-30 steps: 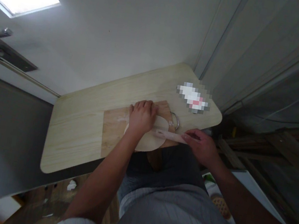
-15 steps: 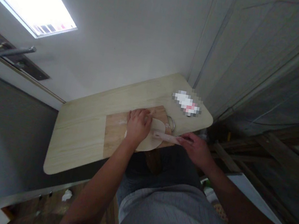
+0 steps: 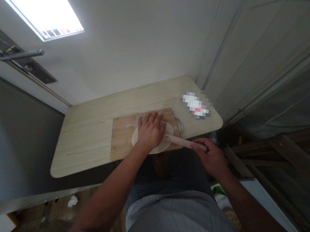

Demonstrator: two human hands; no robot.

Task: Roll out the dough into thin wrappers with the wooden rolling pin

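A thin pale round of rolled dough [image 3: 164, 146] lies on a wooden cutting board [image 3: 121, 142]. My left hand [image 3: 151, 130] rests palm down over the dough, its fingers stretched out and slightly spread, hiding the middle of the round. A floury wooden rolling pin [image 3: 182, 141] lies across the right part of the dough, its far end close to my left hand; whether they touch I cannot tell. My right hand [image 3: 209, 155] is closed around the near end of the pin, just past the board's right edge.
The board sits on a light wood-grain table [image 3: 86, 136] against a white door with a metal handle [image 3: 22, 55]. A metal ring handle [image 3: 179, 125] sticks out from the board. A blurred-out item [image 3: 195, 105] lies at the table's right end. Wooden beams [image 3: 288, 150] stand to the right.
My left hand has shifted right over the dough, toward the rolling pin. The pin has drawn slightly right with my right hand, and less of it lies over the dough.
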